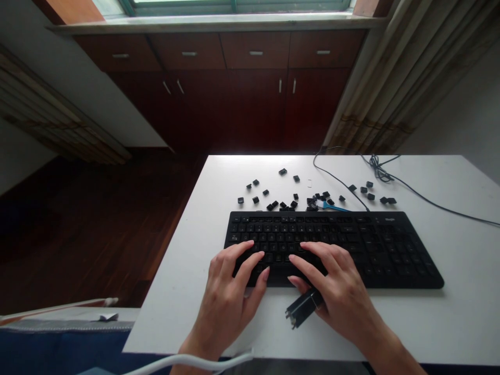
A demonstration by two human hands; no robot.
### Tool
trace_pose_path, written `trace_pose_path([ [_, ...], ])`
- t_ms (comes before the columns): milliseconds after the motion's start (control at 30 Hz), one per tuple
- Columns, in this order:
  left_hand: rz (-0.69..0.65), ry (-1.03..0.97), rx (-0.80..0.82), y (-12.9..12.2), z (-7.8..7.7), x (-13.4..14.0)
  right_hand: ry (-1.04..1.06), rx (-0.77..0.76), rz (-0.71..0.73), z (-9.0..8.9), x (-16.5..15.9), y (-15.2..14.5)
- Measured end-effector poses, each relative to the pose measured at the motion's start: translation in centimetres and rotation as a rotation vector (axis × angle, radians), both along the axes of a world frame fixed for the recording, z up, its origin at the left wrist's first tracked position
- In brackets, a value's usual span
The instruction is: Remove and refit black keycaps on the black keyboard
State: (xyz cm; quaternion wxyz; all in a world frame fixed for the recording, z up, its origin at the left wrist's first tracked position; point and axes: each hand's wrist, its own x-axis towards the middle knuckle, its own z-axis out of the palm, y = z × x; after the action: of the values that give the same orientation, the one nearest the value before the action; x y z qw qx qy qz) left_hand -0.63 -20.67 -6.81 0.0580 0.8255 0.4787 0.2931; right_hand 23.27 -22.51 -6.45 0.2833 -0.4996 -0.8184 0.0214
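A black keyboard (385, 255) lies across the white table in front of me. My left hand (230, 289) rests over its left end, fingers apart, with fingertips on or just above the keys and the thumb by the front edge. Over the middle, my right hand (339, 286) reaches two fingertips to the keys. Tucked under its palm is a short black tool (303, 308) with pale prongs at its end; its exact kind I cannot make out. Loose black keycaps (283, 172) lie scattered behind the keyboard, several in a heap beside a small blue brush (332, 207).
The keyboard's cable (339, 179) runs off the table's back edge, and a bundled black cord (378, 169) lies at back right. A white curved tube (187, 360) crosses the front edge. Dark red cabinets (253, 104) stand beyond the white table (461, 250).
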Motion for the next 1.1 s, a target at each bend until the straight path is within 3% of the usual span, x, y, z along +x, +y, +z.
trace_pose_path([
  [500, 0.018, -0.002, 0.007, -0.1, -0.1, -0.1, 0.053, 0.036, 0.017, -0.2, 0.4, -0.4],
  [800, 0.105, 0.007, 0.037, -0.1, -0.2, 0.0, 0.069, 0.028, 0.017, -0.2, 0.4, -0.4],
  [1100, 0.033, 0.017, -0.001, -0.1, -0.3, 0.1, 0.065, 0.042, 0.006, 0.0, 1.4, -0.8],
])
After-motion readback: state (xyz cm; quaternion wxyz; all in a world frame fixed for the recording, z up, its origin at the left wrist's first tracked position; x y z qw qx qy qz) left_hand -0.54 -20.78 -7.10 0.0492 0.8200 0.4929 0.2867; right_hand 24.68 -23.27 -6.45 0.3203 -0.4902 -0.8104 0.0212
